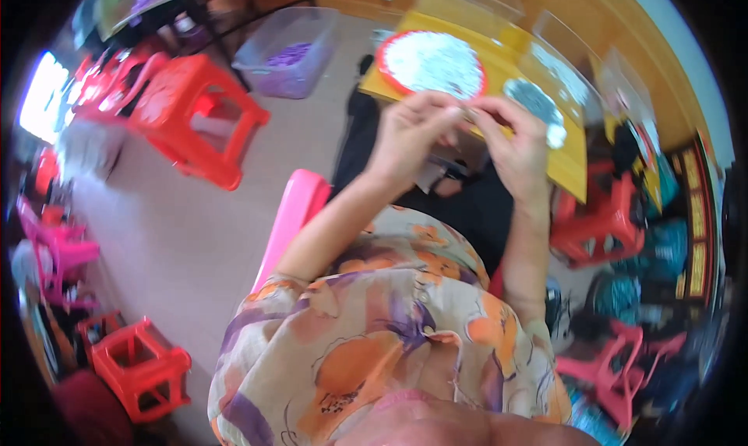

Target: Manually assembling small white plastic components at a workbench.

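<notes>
We bring left hand (417,130) and right hand (514,141) together, thumbs and forefingers pinching small piece (471,114) between them; too small and blurred for us to tell its kind. Clocked from pinch: red tray (381,56) of white pieces (433,61) at eleven o'clock, grey pile (536,103) at three, both on yellow counter (567,173). For good work, we judge: light, even pressure, wrists steady, both hands above counter so any dropped piece stays findable.
</notes>
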